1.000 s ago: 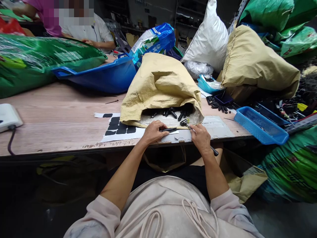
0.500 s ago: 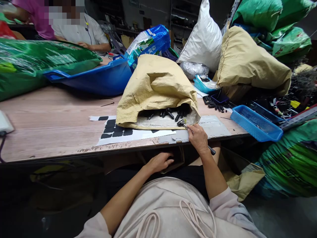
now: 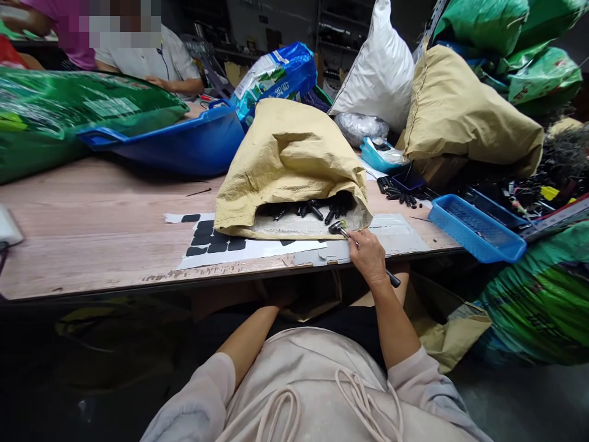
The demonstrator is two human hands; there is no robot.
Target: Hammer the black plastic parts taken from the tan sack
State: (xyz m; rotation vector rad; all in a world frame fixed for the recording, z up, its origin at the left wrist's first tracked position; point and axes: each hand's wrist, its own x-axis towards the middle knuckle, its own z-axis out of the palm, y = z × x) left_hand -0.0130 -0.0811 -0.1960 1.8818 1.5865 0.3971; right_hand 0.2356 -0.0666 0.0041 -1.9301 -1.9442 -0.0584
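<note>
My right hand [image 3: 367,255] is closed round a small hammer [image 3: 355,241]. Its dark head, with a yellowish end, rests at the mouth of a tan woven sack [image 3: 289,166], and its black handle end sticks out behind my wrist. Inside the sack's opening lie several black cylindrical parts [image 3: 316,210]. My left hand [image 3: 281,297] is low under the table edge, in deep shadow; its fingers are hidden. Beneath the sack's front lie a white sheet with black rounded-square stickers [image 3: 216,239] and a grey flat board [image 3: 400,236].
A blue basin [image 3: 175,147] and a green sack [image 3: 92,110] stand at the left. Blue baskets [image 3: 478,230], loose black parts [image 3: 400,193] and another tan sack [image 3: 469,110] fill the right. Across the table sits another person [image 3: 151,64]. Full green bags lie beyond.
My left hand has moved down and away under the table edge into shadow, its fingers no longer showing. My right hand and the hammer have hardly moved.
</note>
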